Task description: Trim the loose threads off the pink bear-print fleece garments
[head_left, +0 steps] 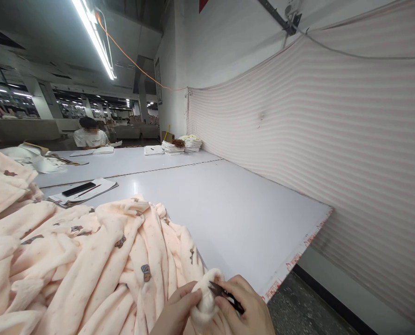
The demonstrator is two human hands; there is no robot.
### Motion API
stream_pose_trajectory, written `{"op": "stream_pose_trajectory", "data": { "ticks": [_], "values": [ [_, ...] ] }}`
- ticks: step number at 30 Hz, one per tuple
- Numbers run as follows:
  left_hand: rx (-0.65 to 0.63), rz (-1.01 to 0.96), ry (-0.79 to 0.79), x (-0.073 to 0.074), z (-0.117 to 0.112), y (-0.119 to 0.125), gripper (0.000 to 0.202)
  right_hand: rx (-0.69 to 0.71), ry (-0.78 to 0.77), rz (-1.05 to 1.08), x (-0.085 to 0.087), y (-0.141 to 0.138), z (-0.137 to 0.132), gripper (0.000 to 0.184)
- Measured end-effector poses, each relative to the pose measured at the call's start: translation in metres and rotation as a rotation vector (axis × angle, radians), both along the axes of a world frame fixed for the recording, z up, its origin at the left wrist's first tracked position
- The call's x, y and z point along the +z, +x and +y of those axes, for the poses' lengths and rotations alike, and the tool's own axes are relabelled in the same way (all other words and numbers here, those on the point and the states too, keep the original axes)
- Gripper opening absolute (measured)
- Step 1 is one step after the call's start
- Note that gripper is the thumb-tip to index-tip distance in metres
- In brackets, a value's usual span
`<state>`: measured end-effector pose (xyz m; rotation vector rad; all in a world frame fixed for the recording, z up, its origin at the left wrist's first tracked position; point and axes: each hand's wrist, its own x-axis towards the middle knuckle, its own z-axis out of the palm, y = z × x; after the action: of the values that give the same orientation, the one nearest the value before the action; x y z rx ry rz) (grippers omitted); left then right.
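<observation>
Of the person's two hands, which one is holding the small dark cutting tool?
The right hand: the dark snips are in its grip, blades pointing towards the pale fabric. The left hand pinches that fabric instead.

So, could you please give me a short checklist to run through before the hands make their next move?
Left hand gripping the pale fabric fold: ok.
Right hand holding the snips: ok.
Snips well away from the left hand: not ok, they are close together.
Snips fully open: cannot tell, too small.
Phone clear of the fabric pile: ok, it lies on the papers.
Co-worker away from the snips: ok, across the table.
</observation>
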<state>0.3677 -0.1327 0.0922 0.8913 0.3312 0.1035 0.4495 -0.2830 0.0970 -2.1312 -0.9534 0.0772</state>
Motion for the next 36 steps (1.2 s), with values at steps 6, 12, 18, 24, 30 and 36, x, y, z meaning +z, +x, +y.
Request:
{"op": "stream_pose_trajectory", "data": {
  "ticks": [6,12,18,24,30,36],
  "values": [
    [-0.046,-0.03,0.005,-0.002,-0.003,-0.001,0.024,-0.035,0.146,0.051,-0.01,0.003,-0.004,0.027],
    [-0.085,-0.008,0.227,-0.005,-0.008,-0.002,0.024,-0.131,0.252,0.115,-0.022,0.005,-0.003,0.032],
    [0.489,-0.116,1.122,-0.021,-0.008,-0.015,0.021,0.012,0.132,0.101,-0.028,0.0,-0.002,0.018],
    [0.482,-0.164,0.901,-0.038,-0.013,-0.022,0.03,0.145,0.197,0.099,-0.019,-0.015,-0.012,0.026],
    [0.417,-0.202,0.703,-0.033,-0.017,-0.025,0.028,0.139,0.197,0.06,-0.011,-0.018,-0.007,0.025],
    [0.334,-0.245,0.656,-0.032,-0.02,-0.025,0.021,0.155,0.167,0.05,-0.011,-0.018,-0.009,0.025]
  ]
}}
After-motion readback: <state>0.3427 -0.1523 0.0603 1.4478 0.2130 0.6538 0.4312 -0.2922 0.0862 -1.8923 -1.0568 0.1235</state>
